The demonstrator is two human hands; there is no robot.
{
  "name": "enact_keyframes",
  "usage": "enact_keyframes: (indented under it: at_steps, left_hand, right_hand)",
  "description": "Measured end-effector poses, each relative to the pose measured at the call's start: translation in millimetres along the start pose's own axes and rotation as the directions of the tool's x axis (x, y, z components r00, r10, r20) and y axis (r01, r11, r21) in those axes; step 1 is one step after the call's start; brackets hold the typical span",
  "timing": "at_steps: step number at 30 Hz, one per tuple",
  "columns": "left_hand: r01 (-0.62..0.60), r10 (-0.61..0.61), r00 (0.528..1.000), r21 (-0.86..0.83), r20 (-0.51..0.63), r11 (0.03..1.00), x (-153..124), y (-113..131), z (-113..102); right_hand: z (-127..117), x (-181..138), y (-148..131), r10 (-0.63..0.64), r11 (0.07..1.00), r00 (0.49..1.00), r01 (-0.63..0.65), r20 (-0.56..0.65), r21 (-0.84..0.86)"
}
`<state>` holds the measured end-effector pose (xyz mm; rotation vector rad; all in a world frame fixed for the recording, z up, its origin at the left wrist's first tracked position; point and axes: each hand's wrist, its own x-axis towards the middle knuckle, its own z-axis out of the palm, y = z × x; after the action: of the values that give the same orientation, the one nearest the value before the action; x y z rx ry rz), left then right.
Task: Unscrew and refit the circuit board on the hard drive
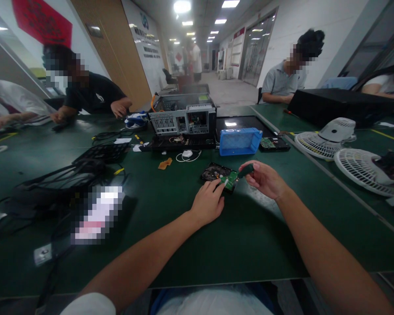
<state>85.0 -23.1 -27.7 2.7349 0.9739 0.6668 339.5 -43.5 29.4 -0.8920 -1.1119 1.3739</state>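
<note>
A hard drive (213,171) lies on the green table in front of me, with a green circuit board (231,178) at its right side. My left hand (209,202) holds the drive from the near side, its fingertips pressed on the board's edge and its thumb tucked lower. In a pinch, my right hand (264,178) grips a screwdriver (246,171) with a short dark handle. The tool is tilted down toward the board's right edge. Its tip is too small to make out, so I cannot tell whether it touches.
Beyond the drive stand a blue plastic bin (239,143) and an opened computer case (184,120). White fan parts (364,168) lie at right, near a black box (344,107). Black cables and a bag (52,188) cover the left. Other people sit across the table.
</note>
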Motion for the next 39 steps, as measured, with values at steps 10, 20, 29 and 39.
enact_keyframes:
  at_steps: [10,20,29,39]
  left_hand:
    - [0.004,-0.004,1.0,0.002,-0.009,1.0,0.6,-1.0,2.8]
    - [0.002,-0.002,1.0,0.006,-0.006,1.0,0.3,0.3,0.4]
    - [0.004,-0.004,1.0,-0.013,-0.01,1.0,0.1,-0.6,1.4]
    - [0.002,-0.002,1.0,-0.011,-0.015,1.0,0.4,-0.6,3.2]
  right_hand:
    - [-2.0,3.2,4.3,-0.002,0.995,0.999,0.005,-0.033,0.096]
    - [-2.3,2.9,3.4,0.053,0.993,0.998,-0.047,-0.047,0.107]
    - [-4.8,3.0,5.1,0.039,0.996,0.999,-0.036,-0.033,0.079]
    - [-2.6,1.3,2.2,0.031,0.998,0.999,-0.03,-0.01,0.048]
